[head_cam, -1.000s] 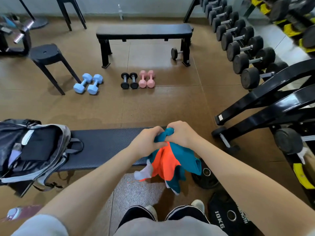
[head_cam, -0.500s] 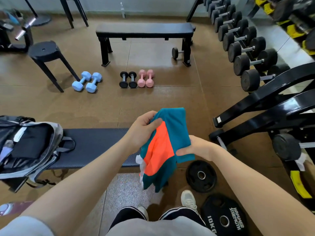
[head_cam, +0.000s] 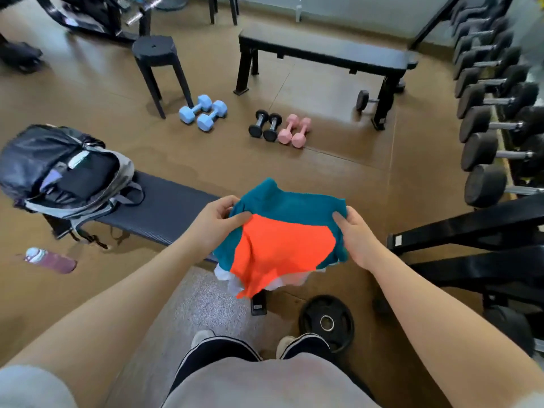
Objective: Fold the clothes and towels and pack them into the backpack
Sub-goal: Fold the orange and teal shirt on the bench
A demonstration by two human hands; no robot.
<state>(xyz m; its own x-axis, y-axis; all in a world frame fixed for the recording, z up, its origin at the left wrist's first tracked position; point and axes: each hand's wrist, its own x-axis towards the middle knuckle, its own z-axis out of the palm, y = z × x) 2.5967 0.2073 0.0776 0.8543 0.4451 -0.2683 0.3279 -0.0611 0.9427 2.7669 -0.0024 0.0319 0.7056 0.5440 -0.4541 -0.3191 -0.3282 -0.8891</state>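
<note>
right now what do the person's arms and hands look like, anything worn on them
Both arms are bare from the short light grey sleeves down. The left hand and right hand wear no gloves, and no watch, ring or band shows on either wrist or finger. The right sleeve barely enters the picture at its lower right corner.

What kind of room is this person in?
Most likely a gym. A rack of black round dumbbells lines the right side, small light-blue dumbbells lie on the brown floor, and a black padded bench stands behind them.
</note>
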